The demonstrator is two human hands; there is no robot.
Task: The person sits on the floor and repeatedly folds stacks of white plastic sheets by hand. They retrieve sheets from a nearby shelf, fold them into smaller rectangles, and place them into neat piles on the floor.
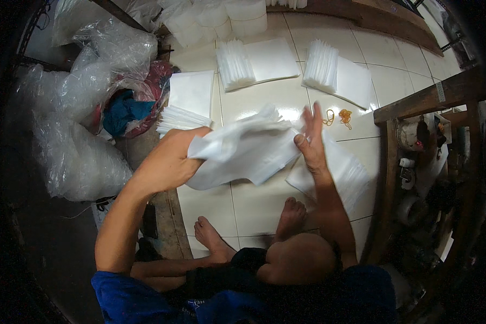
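Bags: a sheaf of thin white plastic bags (243, 151) is held above the tiled floor (254, 205), just in front of the person's bare feet.
Handling: judged light, limp and slippery; the free end is seen sagging and fanning. The bunched end looks the best place to hold, since loose sheets would likely slide apart.
Left hand: the left hand (170, 159) is closed round the sheaf's left end, fingers wrapped tight on the bags.
Right hand: the right hand (310, 140) is spread flat, fingers apart, with the thumb touching the sheaf's right edge; nothing is clamped.
Beside the bags: a flat pile (343, 170) lies on the floor just right of the sheaf.
Beyond the bags: two fanned stacks (321, 67) and orange rubber bands (344, 116) are seen farther out.
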